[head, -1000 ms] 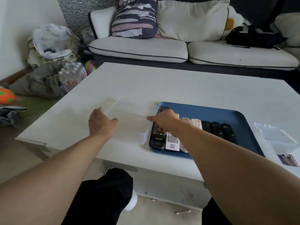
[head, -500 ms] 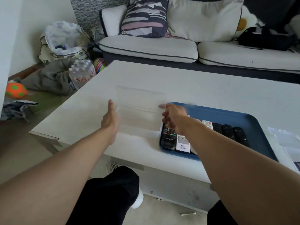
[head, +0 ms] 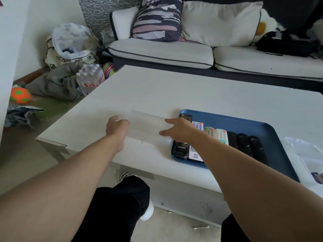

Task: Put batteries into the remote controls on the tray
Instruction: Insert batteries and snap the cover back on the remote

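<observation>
A blue tray (head: 232, 117) lies on the white table (head: 192, 91) and carries several remote controls side by side: a black one (head: 180, 149) at the left, white ones (head: 221, 136) in the middle, black ones (head: 244, 144) to the right. Just left of the tray a clear plastic box (head: 147, 128) sits low on the table between my hands. My left hand (head: 116, 128) curls round its left end. My right hand (head: 179, 131) holds its right end between forefinger and thumb, and my right forearm covers part of the left remotes.
Clear plastic packaging (head: 307, 149) and a small printed pack (head: 319, 178) lie at the table's right edge. A sofa (head: 174, 51) runs along the far side. On the floor to the left are bags, a pack of water bottles (head: 90, 78) and balls (head: 20, 96).
Both hands lifted the clear box off the table beside the tray, then brought it back down between them. The view has shifted left.
</observation>
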Action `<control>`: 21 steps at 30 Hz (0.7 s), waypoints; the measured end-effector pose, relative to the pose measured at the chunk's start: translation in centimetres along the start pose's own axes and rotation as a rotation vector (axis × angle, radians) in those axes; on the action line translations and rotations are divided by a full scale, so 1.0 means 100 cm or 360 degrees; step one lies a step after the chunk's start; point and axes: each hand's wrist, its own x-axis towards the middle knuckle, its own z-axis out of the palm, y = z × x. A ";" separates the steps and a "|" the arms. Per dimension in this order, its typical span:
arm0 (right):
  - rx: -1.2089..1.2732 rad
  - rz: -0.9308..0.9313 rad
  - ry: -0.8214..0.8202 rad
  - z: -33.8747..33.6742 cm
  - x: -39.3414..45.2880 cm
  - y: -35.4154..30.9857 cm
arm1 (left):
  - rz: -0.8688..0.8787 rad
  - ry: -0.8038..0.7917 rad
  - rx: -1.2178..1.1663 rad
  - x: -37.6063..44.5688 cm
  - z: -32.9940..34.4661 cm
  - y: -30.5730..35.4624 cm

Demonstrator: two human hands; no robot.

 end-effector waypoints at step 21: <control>-0.0320 -0.0083 0.0138 0.008 0.001 0.002 | 0.0236 0.0112 0.0263 -0.004 0.010 -0.002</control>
